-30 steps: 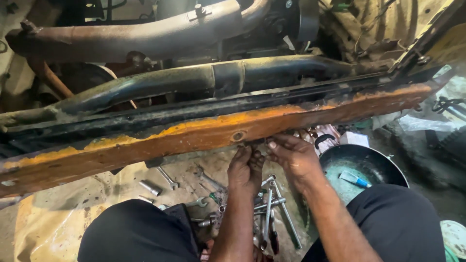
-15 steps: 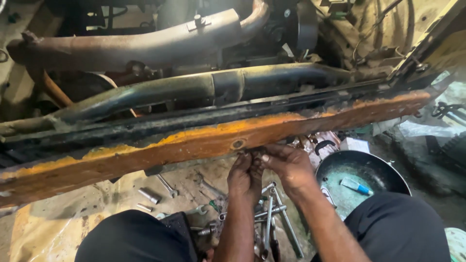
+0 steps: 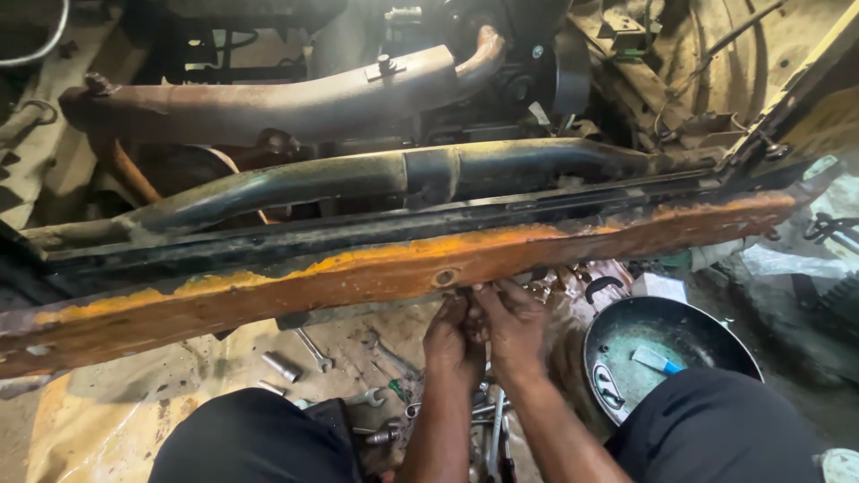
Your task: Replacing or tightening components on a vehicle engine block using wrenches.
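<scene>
A long rusty orange metal beam (image 3: 358,277) runs across the view, with a bolt hole (image 3: 444,277) near its middle. Just below that hole my left hand (image 3: 450,338) and my right hand (image 3: 516,324) are pressed together under the beam's lower edge, fingers curled up against it. What the fingertips hold is hidden by the beam and the hands themselves. My knees in dark trousers (image 3: 259,443) frame the bottom of the view.
Dark greasy pipes (image 3: 403,174) and a rusty pipe (image 3: 268,103) lie behind the beam. Wrenches and sockets (image 3: 313,351) are scattered on the ground beneath. A round dark metal pan (image 3: 667,335) with small items sits at the right.
Both hands have risen slightly and closed in together under the beam's bolt hole; the view has shifted a little lower.
</scene>
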